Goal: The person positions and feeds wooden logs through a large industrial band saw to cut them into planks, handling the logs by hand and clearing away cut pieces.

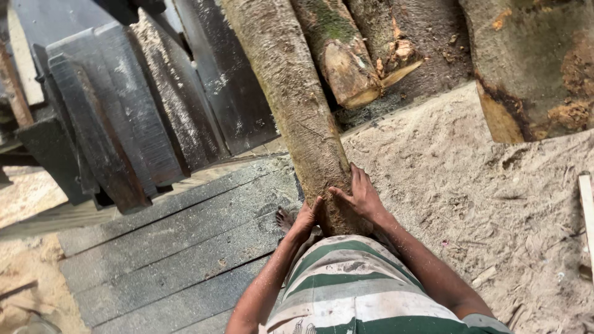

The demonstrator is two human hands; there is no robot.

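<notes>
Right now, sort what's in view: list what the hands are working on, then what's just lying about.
In hand:
- long log
- left hand against its end
- right hand flat on top

Lying about:
- cut logs
- sawdust
- grey planks
- dark slabs

Head camera, steep downward view

It looks from above, close over the log [297, 111], plank floor [179, 260] and sawdust ground [470, 204].

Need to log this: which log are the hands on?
The long pale log running to the person; left hand and right hand press its near end. Others lie beyond.
</notes>
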